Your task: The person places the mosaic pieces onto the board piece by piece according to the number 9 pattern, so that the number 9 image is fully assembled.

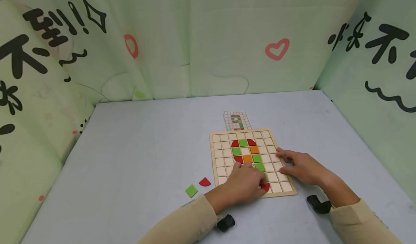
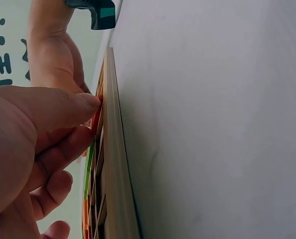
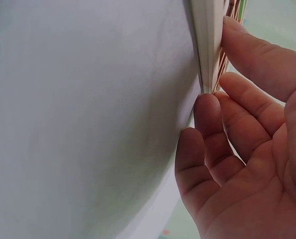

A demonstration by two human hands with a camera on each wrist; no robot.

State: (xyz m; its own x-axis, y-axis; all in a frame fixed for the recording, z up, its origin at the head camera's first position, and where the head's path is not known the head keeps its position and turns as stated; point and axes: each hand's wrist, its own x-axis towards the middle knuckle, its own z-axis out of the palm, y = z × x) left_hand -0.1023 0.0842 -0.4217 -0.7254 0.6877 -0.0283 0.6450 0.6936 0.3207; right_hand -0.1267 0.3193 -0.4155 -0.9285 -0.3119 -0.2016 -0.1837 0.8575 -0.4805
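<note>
In the head view, a wooden grid board (image 1: 283, 187) lies on the table with red, green and orange tiles in some of its squares. My left hand (image 1: 243, 185) reaches over its near edge and covers several squares. Its thumb and a finger pinch a red rounded tile (image 1: 266, 188), whose red edge also shows between the fingertips in the left wrist view. My right hand (image 1: 305, 167) rests at the board's right side, thumb and fingertips against the frame with the fingers loosely bent. In the right wrist view, these fingertips touch the pale board rim (image 3: 208, 45).
A loose green square tile (image 1: 191, 191) and a red quarter-round tile (image 1: 205, 182) lie left of the board. Behind the board is a printed pattern card (image 1: 230, 120), its near end at the board's far edge. Printed green curtains (image 1: 208, 48) surround the white table (image 1: 146, 146).
</note>
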